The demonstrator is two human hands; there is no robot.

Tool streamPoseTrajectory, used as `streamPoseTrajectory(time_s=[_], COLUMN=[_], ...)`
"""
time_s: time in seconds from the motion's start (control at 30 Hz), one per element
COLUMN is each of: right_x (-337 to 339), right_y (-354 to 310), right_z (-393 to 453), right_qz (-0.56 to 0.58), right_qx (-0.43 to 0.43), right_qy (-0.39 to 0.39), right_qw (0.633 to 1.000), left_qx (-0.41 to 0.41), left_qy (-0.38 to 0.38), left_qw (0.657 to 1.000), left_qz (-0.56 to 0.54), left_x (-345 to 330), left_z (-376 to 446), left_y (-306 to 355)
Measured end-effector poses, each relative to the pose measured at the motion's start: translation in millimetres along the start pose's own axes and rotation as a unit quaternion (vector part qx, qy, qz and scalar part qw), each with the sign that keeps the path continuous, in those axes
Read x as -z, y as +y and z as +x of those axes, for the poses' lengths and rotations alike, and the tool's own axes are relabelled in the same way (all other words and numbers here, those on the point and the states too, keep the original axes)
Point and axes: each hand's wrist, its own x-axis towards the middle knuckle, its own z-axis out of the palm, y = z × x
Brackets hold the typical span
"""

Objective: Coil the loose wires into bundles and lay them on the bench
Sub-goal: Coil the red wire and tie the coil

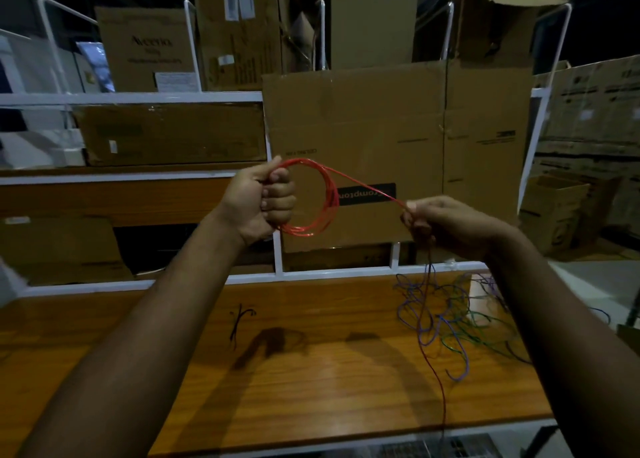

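Left hand (266,201) grips the red coil (317,197); its free strand runs taut to the pinching right hand (440,223) (tail drops deskward).

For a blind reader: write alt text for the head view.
Left hand grips a red wire coil above a wooden bench; right hand pinches its trailing strand. Tangled wires lie right.

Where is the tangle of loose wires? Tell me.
In the head view, the tangle lies on the right side of the bench, below the right hand and near the bench's white back rail.
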Motion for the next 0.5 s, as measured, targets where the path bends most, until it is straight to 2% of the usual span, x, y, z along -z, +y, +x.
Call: streamPoseTrajectory(time_s=[0.07,0.13,0.2,0.27,0.3,0.37,0.43,0.5], right_x=[12,18,15,2,-8,-30,-51,-67], right_y=[29,53,69,77,77,70,50,21], right_z=[-3,-7,-9,-5,-1,6,8,4], right_qz=[0.054,0.116,0.162,0.142,0.089,-0.095,-0.299,-0.455], right_qx=[-0.036,-0.056,-0.040,-0.007,0.005,0.017,0.007,0.006], right_qy=[-0.054,-0.047,0.021,0.126,0.177,0.238,0.217,0.140], right_qw=[0.996,0.991,0.986,0.982,0.980,0.966,0.929,0.879], left_qx=[-0.039,-0.065,-0.069,-0.064,-0.063,-0.062,-0.061,-0.057], left_qy=[0.016,0.028,0.034,0.040,0.043,0.045,0.044,0.042], left_qw=[0.999,0.996,0.996,0.997,0.997,0.997,0.997,0.997], left_qz=[-0.034,-0.048,-0.041,-0.030,-0.026,-0.023,-0.021,-0.011], left_x=[6,10,12,11,10,7,6,4], left_z=[-4,-9,-10,-8,-6,-2,2,5], left_y=[9,16,18,16,15,11,8,5])
